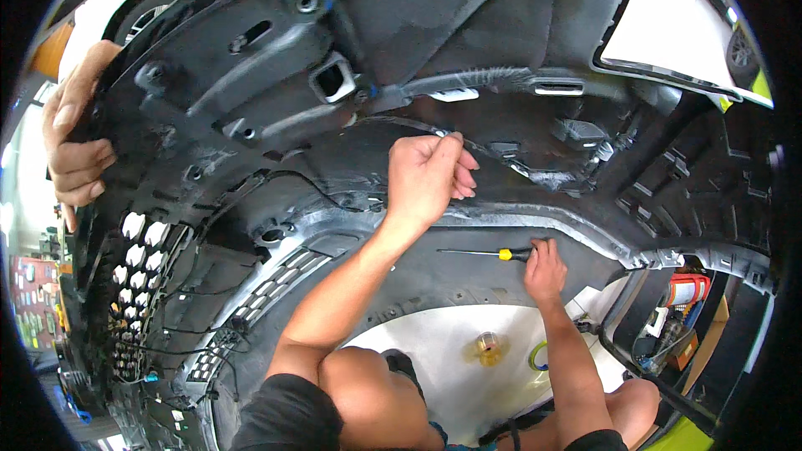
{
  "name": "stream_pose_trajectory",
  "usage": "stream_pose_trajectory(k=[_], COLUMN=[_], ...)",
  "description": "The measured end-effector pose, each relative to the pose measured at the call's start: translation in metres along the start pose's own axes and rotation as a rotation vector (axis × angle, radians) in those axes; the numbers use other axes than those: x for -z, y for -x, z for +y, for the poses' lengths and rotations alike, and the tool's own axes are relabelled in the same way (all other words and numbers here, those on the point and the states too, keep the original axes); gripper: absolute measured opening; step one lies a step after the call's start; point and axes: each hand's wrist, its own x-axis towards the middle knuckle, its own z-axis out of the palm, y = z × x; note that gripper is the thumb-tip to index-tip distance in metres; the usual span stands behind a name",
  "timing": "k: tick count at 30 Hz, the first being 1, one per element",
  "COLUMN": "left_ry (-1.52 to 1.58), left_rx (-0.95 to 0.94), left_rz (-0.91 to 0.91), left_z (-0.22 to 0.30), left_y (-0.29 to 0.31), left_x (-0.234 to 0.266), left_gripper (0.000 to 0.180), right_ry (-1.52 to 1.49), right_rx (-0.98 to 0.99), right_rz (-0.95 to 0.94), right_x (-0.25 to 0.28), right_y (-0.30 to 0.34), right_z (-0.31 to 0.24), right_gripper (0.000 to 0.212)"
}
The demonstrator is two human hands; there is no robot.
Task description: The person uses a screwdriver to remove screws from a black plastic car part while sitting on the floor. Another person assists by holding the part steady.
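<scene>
A large black plastic car bumper cover, its inner side toward me, spreads around both hands. My left hand is raised at its middle, thumb and fingers pinched at a thin dark cable that runs along the inner side. Lower and to the right, my right hand is closed at the handle end of a screwdriver. The tool has a yellow and black handle, and its thin shaft points left, lying against the black plastic. My fingers partly hide the handle's end.
At the far left another person's hand grips the cover's edge. Honeycomb grille mesh and loose black wires lie below it. Near my knees are a translucent yellow item and a green ring. An orange-red case sits at right.
</scene>
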Motion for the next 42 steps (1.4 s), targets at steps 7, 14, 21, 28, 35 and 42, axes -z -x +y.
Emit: stream_pose_trajectory(k=[7, 14, 21, 28, 35, 42], left_ry=[0.039, -0.067, -0.221, -0.28, 0.109, -0.411], left_rx=[0.186, 0.291, 0.269, 0.272, 0.066, -0.15], left_rz=[-0.017, -0.029, -0.218, -0.099, 0.153, 0.397], left_z=[0.02, 0.039, 0.043, 0.035, 0.012, -0.011], left_y=[-0.001, 0.004, 0.01, 0.034, 0.035, 0.018], left_x=[-0.004, -0.006, 0.019, 0.012, -0.028, -0.032], left_gripper=[0.048, 0.04, 0.041, 0.028, 0.028, 0.041], right_ry=[0.035, 0.0, -0.076, -0.204, -0.403, -0.482], right_rx=[0.027, 0.008, -0.04, -0.164, -0.224, -0.225], right_rz=[0.0, 0.005, -0.053, -0.087, -0.138, -0.141], right_x=[0.003, 0.009, 0.016, 0.021, 0.022, -0.004], right_y=[0.001, 0.001, 0.007, 0.0, 0.002, -0.001], right_z=[0.007, 0.001, 0.002, 0.008, 0.024, 0.031], right_gripper=[0.02, 0.019, 0.021, 0.025, 0.021, 0.022])
